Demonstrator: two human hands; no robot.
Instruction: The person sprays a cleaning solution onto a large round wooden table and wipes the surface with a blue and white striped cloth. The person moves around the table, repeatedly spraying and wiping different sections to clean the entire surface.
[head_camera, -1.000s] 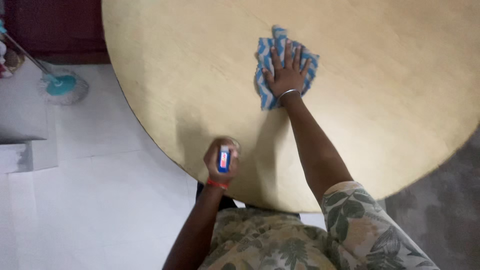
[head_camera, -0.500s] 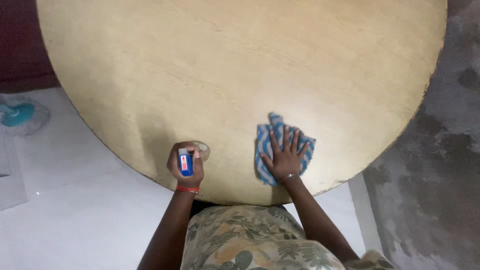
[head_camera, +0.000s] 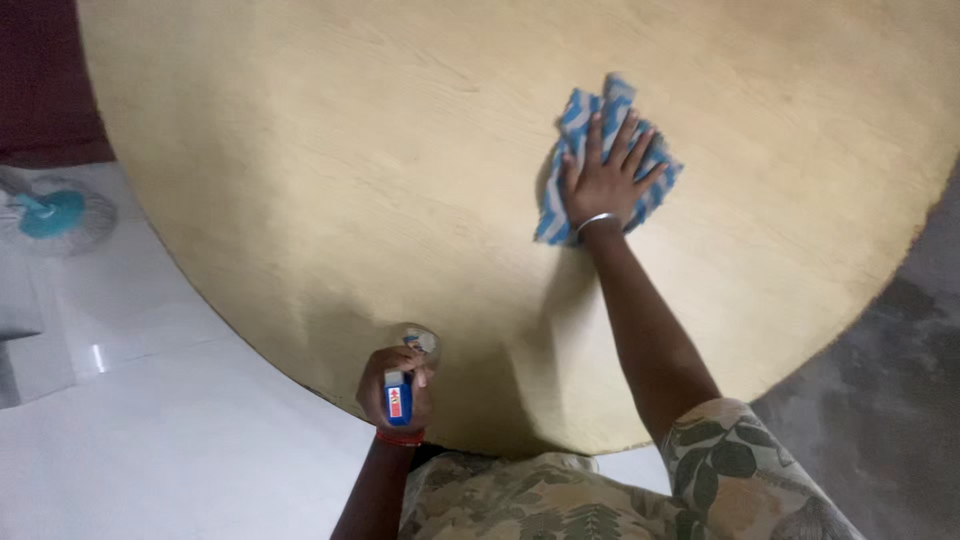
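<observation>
Right hand (head_camera: 605, 180) flat on striped cloth (head_camera: 655, 190), left hand (head_camera: 395, 385) gripping spray bottle (head_camera: 400, 395)

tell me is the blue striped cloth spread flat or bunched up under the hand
Bunched up. The cloth shows folds and uneven edges sticking out around the right hand, which presses flat on it on the round wooden table.

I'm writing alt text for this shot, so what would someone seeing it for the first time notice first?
The big round pale wooden table fills most of the view. On its right half the right hand lies flat, fingers spread, on a blue and white striped cloth. At the near edge the left hand grips a spray bottle with a blue top.
</observation>
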